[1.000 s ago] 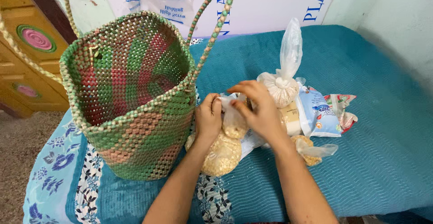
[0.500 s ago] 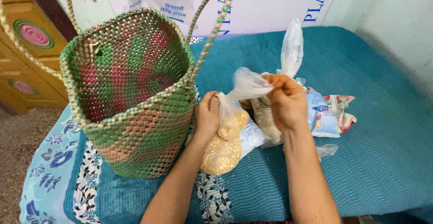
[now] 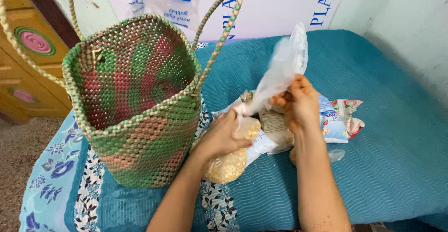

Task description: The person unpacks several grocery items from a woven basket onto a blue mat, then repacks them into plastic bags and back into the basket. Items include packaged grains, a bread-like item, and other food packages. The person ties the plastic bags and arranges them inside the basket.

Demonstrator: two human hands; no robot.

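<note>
— What's in your grip?

— My left hand [image 3: 223, 136] is clamped round the clear bag of pale grains [image 3: 227, 163] on the bed [image 3: 396, 157], just beside the woven basket [image 3: 135, 106]; my right hand [image 3: 298, 102] pinches its loose plastic top.

— How will it handle?

— Probably soft, shifting, slippery; best held at the neck. One basket, several other packets; I can't count them exactly.

Evenly and softly lit by diffuse daylight, bright on the pale wall [image 3: 401, 22] and teal bedspread [image 3: 382, 134], with faint shadows beneath the woven basket [image 3: 140, 120] and forearms, mild glare on the clear plastic bag [image 3: 280, 68], slight wide-angle bowing at the edges, otherwise sharp.
</note>
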